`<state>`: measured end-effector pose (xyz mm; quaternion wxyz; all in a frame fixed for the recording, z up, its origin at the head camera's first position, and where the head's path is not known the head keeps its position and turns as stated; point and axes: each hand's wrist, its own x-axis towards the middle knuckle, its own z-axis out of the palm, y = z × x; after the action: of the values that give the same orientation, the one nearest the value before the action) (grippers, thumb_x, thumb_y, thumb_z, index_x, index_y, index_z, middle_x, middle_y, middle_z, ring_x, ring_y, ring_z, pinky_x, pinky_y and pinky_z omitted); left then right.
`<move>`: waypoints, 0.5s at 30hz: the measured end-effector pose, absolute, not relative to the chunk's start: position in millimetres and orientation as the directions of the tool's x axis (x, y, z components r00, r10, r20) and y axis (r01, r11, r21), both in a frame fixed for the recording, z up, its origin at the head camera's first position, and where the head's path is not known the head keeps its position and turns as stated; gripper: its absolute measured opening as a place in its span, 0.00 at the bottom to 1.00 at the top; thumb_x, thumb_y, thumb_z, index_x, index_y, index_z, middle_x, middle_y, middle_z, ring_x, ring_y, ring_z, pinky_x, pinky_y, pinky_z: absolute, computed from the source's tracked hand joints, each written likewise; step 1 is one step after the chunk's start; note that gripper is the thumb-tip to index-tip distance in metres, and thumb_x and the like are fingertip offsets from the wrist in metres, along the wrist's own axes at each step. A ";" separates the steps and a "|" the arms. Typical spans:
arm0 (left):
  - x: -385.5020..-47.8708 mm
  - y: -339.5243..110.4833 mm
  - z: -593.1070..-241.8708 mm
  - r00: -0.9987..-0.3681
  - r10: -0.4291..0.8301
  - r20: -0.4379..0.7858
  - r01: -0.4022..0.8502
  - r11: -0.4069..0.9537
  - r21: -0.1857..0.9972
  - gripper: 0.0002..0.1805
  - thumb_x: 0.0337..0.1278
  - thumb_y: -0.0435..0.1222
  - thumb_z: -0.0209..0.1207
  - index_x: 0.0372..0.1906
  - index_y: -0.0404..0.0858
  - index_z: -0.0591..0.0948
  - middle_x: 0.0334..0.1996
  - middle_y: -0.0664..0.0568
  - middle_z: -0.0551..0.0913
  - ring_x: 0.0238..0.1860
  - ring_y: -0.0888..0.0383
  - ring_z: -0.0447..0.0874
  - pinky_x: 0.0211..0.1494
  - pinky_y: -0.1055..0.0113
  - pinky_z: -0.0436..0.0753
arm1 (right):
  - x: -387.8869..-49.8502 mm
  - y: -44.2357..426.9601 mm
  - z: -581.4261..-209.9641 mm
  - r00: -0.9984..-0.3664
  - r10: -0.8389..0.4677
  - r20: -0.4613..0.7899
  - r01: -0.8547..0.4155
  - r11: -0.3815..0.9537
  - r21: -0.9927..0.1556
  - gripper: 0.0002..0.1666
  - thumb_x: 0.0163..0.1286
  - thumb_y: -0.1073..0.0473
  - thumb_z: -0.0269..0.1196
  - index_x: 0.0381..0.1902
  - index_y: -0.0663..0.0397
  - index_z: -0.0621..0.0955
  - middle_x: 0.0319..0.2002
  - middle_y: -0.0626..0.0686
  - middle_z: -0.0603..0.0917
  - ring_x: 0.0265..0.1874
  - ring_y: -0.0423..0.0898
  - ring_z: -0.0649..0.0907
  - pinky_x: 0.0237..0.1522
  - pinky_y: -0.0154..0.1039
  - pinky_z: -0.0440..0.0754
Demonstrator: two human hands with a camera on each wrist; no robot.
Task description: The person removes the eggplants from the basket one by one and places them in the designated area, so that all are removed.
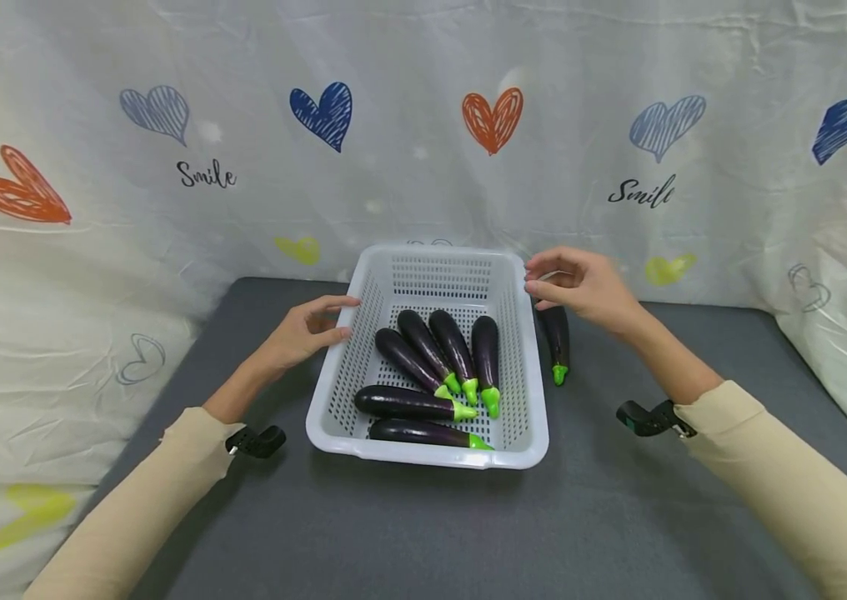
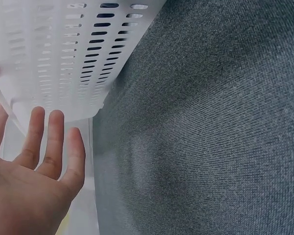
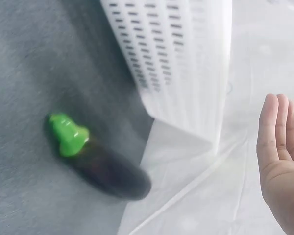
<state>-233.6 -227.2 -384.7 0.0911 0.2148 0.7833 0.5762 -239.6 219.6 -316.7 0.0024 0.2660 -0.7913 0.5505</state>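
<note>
A white perforated plastic basket (image 1: 423, 454) stands on the table with several eggplants (image 1: 404, 403) inside, dark purple with bright green caps. Another eggplant (image 1: 557, 337) lies on the table just outside the basket's right side; in the right wrist view this eggplant (image 3: 110, 169) shows whole. At the basket's left rim is my left hand (image 1: 306, 332), its fingers loosely bent; whether they touch the rim I cannot tell. My right hand (image 1: 581, 287) is beside the right rim, above the far end of the outside eggplant. The right wrist view shows its fingers (image 3: 268, 125) extended, with nothing held.
The dark grey table (image 1: 423, 533) reaches back to a pale curtain (image 1: 408, 183) printed with hearts and the word "Smile". More of the curtain hangs along the left and right sides. A black wrist device (image 1: 258, 442) sits on each sleeve cuff.
</note>
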 end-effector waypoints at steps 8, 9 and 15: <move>-235.1 -227.8 -387.5 -0.880 0.458 0.123 0.256 0.241 0.936 0.28 0.70 0.31 0.62 0.72 0.38 0.72 0.66 0.37 0.73 0.52 0.41 0.83 0.49 0.41 0.81 | -247.8 191.8 -307.0 -0.842 -0.458 0.284 -0.428 0.248 -0.869 0.19 0.71 0.62 0.69 0.56 0.61 0.80 0.48 0.60 0.82 0.43 0.54 0.86 0.42 0.50 0.85; -235.3 -227.8 -387.7 -0.881 0.458 0.123 0.257 0.242 0.936 0.27 0.71 0.31 0.62 0.72 0.38 0.72 0.66 0.37 0.73 0.52 0.41 0.83 0.49 0.42 0.81 | -248.6 188.3 -305.6 -0.838 -0.465 0.284 -0.431 0.247 -0.868 0.19 0.71 0.61 0.69 0.56 0.61 0.80 0.48 0.59 0.82 0.43 0.52 0.86 0.42 0.50 0.85; -235.7 -228.1 -388.6 -0.886 0.449 0.119 0.250 0.246 0.936 0.27 0.71 0.32 0.62 0.71 0.39 0.72 0.66 0.38 0.73 0.52 0.42 0.83 0.48 0.43 0.82 | -254.6 164.5 -298.2 -0.811 -0.504 0.297 -0.453 0.221 -0.864 0.19 0.71 0.62 0.68 0.57 0.62 0.80 0.48 0.59 0.82 0.42 0.52 0.86 0.42 0.47 0.85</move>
<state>-235.7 -228.1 -388.6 0.0869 0.2229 0.7846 0.5720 -254.6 164.5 -298.2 -0.0235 0.3064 -0.7810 0.5438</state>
